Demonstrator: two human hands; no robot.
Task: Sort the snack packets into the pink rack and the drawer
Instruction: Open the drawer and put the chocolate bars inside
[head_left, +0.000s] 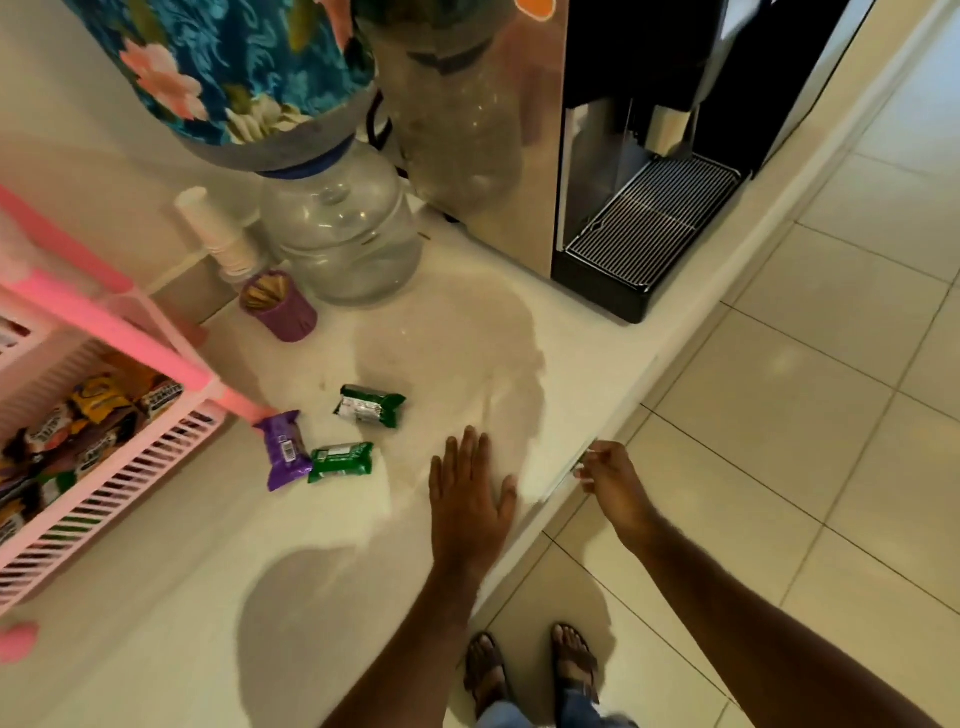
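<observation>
Three snack packets lie on the white counter (182, 597): a purple one (283, 449), a green one (341, 461) touching it, and another green one (370, 405) a little farther back. The pink rack (119, 457) stands at the left with several packets in its lower tray. My left hand (470, 493) rests flat on the counter, fingers spread, right of the packets. My right hand (605, 475) is at the counter's front edge, fingers curled on the metal drawer handle (579, 462). The drawer front is barely visible.
A purple cup (280, 306) with sticks, a stack of white cups (218, 234), a clear water jug (343, 234) and a black-and-steel dispenser (623, 208) stand at the back. Tiled floor and my sandalled feet (530, 670) are below the counter edge.
</observation>
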